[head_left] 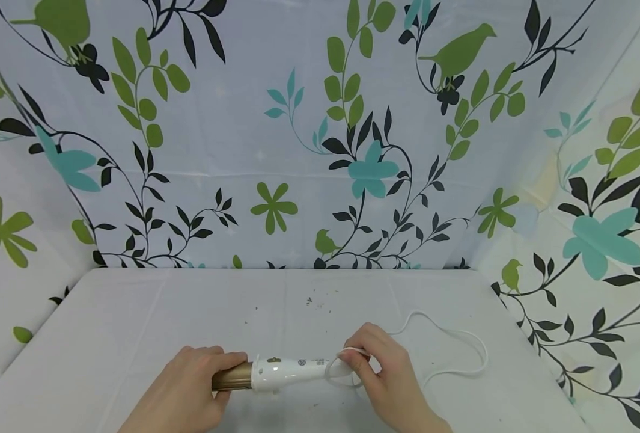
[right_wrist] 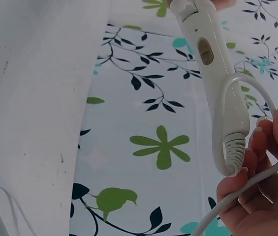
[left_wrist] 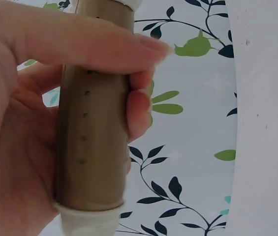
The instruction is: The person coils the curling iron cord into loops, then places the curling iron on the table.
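A curling iron (head_left: 284, 373) with a white handle and a gold-brown barrel lies level in front of me. My left hand (head_left: 192, 385) grips it by the barrel (left_wrist: 94, 142), fingers and thumb wrapped round; small dark dots run along the barrel in the left wrist view. At the handle's other end, my right hand (head_left: 387, 373) pinches the white cord (right_wrist: 221, 108) between thumb and fingers. The cord forms a loop over the handle near its ribbed strain relief (right_wrist: 234, 152). A brown switch (right_wrist: 205, 51) shows on the handle in the right wrist view.
Slack cord (head_left: 479, 343) curves over the white table (head_left: 201, 313) to the right. Small dark specks (head_left: 310, 300) mark the tabletop. Cloth (head_left: 303, 198) printed with leaves, flowers and birds hangs behind and at both sides.
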Motion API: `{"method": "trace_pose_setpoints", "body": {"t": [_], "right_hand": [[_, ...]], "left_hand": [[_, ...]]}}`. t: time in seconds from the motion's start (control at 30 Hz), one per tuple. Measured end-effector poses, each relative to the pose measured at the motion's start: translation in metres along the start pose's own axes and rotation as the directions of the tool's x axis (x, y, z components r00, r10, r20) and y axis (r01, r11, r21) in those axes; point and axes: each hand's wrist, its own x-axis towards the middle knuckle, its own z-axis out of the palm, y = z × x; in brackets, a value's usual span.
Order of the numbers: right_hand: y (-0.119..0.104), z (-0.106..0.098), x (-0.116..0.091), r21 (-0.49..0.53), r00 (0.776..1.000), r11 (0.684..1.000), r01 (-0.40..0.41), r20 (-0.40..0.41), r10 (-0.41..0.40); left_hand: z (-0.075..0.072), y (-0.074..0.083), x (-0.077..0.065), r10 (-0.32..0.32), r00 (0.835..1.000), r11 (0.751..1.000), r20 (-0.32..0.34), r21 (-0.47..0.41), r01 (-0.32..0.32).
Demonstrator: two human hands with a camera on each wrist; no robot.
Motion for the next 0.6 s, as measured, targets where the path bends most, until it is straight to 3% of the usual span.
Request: {"method": "trace_pose_setpoints", "body": {"t": [0.17, 0.3, 0.47, 0.6], "right_hand": [[0.002, 0.0, 0.0, 0.042, 0.999, 0.998, -0.051, 0.005, 0.051], [0.005, -0.001, -0.002, 0.128, 0.984, 0.976, -0.178, 0.047, 0.173], [0.009, -0.004, -0.004, 0.234, 0.906, 0.877, -0.42, 0.168, 0.389], [0.013, -0.006, -0.005, 0.359, 0.86, 0.784, -0.507, 0.277, 0.429]], "left_hand": [[0.002, 0.0, 0.003, 0.01, 1.0, 1.0, -0.009, -0.016, -0.01], [0.002, -0.002, 0.003, 0.059, 0.997, 0.998, -0.058, 0.004, -0.059], [-0.001, -0.002, 0.002, 0.1, 0.992, 0.995, -0.077, 0.017, -0.099], [-0.004, -0.002, 0.001, 0.13, 0.987, 0.991, -0.099, 0.025, -0.128]]}}
